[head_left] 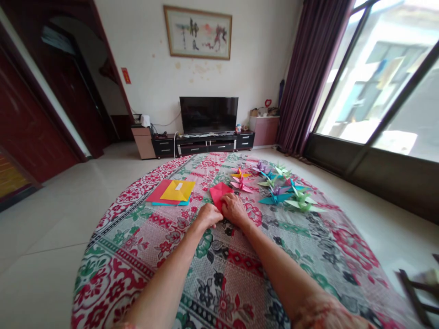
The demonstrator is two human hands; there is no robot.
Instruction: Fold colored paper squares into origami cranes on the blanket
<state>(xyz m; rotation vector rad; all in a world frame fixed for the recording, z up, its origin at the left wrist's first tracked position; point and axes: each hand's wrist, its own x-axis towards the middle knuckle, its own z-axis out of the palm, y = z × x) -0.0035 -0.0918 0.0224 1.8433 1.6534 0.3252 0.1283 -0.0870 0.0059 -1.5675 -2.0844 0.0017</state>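
Note:
A red sheet of origami paper [219,189], creased and partly folded, lies on the table in front of me. At its lower left edge my left hand [208,215] is closed, with the fingertips pinching the near corner. My right hand [234,208] rests over the paper's lower right part, fingers curled and pressed on it. Both hands touch the paper close together, and they hide its near end. To the left lies a stack of paper: a yellow sheet [185,191] with a small white piece on it, above a red sheet [158,190] and a blue sheet [171,204].
Several folded paper cranes stand to the right, among them a pink crane [241,183], a blue crane [275,197] and a green crane [302,200]. A flowered tablecloth [226,297] covers the round table. Beyond it are a television [209,114] and a low cabinet [194,149].

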